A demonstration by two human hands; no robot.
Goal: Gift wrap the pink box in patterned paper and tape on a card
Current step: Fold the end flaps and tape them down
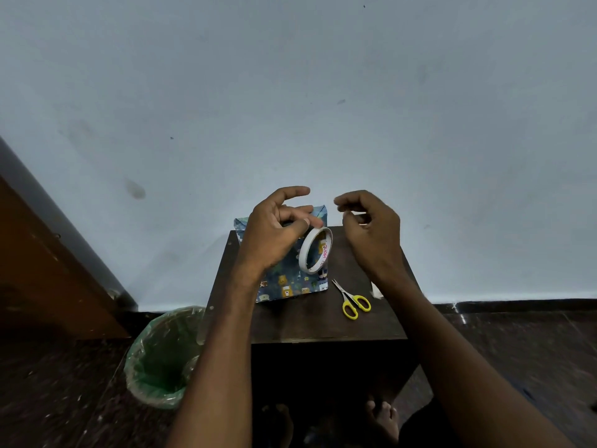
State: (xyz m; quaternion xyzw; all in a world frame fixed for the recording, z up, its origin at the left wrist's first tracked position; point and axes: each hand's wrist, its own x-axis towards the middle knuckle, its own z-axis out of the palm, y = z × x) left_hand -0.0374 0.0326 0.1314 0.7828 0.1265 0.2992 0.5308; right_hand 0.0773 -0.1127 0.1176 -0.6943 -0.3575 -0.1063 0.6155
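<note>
Left hand [274, 234] pinches tape roll [316, 250] above wrapped box [290, 282]; right hand [368, 227] fingers, curled, pinch at something unclear, just right of it.

Both my forearms reach forward, hands raised side by side, a small gap between them. Left hand [274, 234]: index extended, thumb and middle finger pinching. Right hand [371, 231]: fingers curled, thumb and fingertips pinched together.
</note>
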